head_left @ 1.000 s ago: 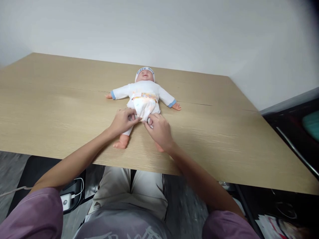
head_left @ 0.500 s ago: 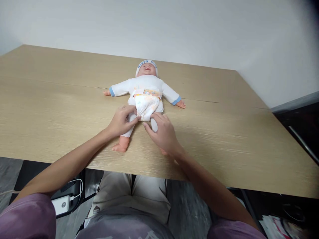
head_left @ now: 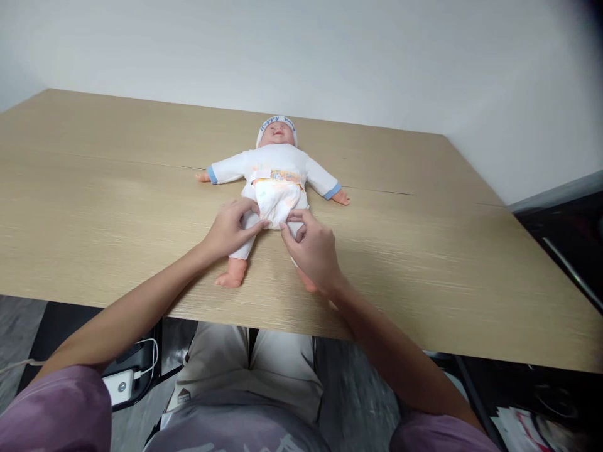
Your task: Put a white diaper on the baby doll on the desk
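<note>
Head view: by a wide wooden table (head_left: pixel 117 201), a doll (head_left: pixel 277 157) is being supported on its back near the middle, arms spread, head toward the far edge. Its body is being covered by a white suit (head_left: pixel 230 167) with blue cuffs (head_left: pixel 332 191), its head by a white, blue-lettered cap (head_left: pixel 279 119). The hips are being wrapped by a white, patterned diaper (head_left: pixel 277 199) with an orange waistband (head_left: pixel 287 177). One leg edge is being touched by the left hand (head_left: pixel 230 229), thumb and forefinger apart; the other by the right hand (head_left: pixel 315 248), thumb and forefinger nearly together, but whether cloth is being pinched cannot be told. Broad wood is being shown at both sides, and a narrow strip between the feet (head_left: pixel 232 274) and the near edge.
</note>
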Demonstrator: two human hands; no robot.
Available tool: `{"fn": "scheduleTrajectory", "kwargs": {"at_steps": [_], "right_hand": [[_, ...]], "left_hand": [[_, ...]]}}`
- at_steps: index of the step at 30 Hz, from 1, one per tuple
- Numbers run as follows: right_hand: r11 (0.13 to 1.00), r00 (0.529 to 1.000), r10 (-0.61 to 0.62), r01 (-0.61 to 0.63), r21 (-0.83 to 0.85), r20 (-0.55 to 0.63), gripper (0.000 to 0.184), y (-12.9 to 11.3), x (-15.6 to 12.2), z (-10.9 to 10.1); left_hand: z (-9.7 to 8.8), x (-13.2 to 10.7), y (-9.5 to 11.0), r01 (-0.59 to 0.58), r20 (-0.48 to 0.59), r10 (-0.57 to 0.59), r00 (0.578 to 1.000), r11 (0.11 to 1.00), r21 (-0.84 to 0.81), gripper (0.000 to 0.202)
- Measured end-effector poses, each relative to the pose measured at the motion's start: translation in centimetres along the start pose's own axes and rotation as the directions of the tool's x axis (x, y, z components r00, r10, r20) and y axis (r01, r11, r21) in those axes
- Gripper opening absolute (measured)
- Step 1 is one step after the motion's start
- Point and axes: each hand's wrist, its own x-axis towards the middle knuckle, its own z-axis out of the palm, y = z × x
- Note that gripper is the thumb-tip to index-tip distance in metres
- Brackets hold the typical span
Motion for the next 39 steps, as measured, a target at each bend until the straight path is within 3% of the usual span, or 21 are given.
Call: {"fn": "scheduleTrajectory", "kwargs": {"at_steps": [5, 11, 18, 24, 28, 32, 39], "right_hand": [[1.0, 0.999, -0.001, 0.0, 0.015, 0.043, 0.016, 0.2, 0.2, -0.1], [0.994, 0.991, -0.111, 0.11, 0.012, 0.08, 0.009, 0.5, 0.3, 0.2], [0.992, 0.986, -0.128, 0.126, 0.024, 0.106, 0.018, 0.1, -0.1, 0.1], [0.999, 0.991, -0.051, 0.051, 0.006, 0.122, 0.029, 0.6, 0.1, 0.3], [0.997, 0.993, 0.019, -0.028, 0.07, 0.117, 0.026, 0.5, 0.5, 0.5], [0.982, 0.992, 0.085, -0.098, 0.158, 0.089, 0.028, 0.2, 0.7, 0.5], [0.961, 0.991, 0.134, -0.128, 0.245, -0.009, 0.042, 0.4, 0.7, 0.2]], "left_hand": [[0.3, 0.1, -0.3, 0.0, -0.022, -0.001, 1.0, 1.0, -0.022, 0.023], [0.5, 0.1, -0.3, 0.003, -0.041, -0.004, 0.999, 0.999, -0.038, 0.021], [0.1, 0.0, 0.2, -0.007, -0.026, 0.007, 1.0, 1.0, -0.004, 0.02], [-0.1, 0.2, -0.2, 0.014, 0.011, -0.015, 1.0, 0.999, 0.042, 0.021], [0.0, 0.4, -0.3, 0.011, 0.007, -0.011, 1.0, 0.999, 0.044, 0.023], [0.1, 0.4, -0.4, 0.034, -0.035, -0.037, 0.999, 0.997, -0.068, 0.029], [1.4, 0.1, -1.6, 0.19, -0.138, -0.238, 0.961, 0.938, -0.29, 0.05]]}}
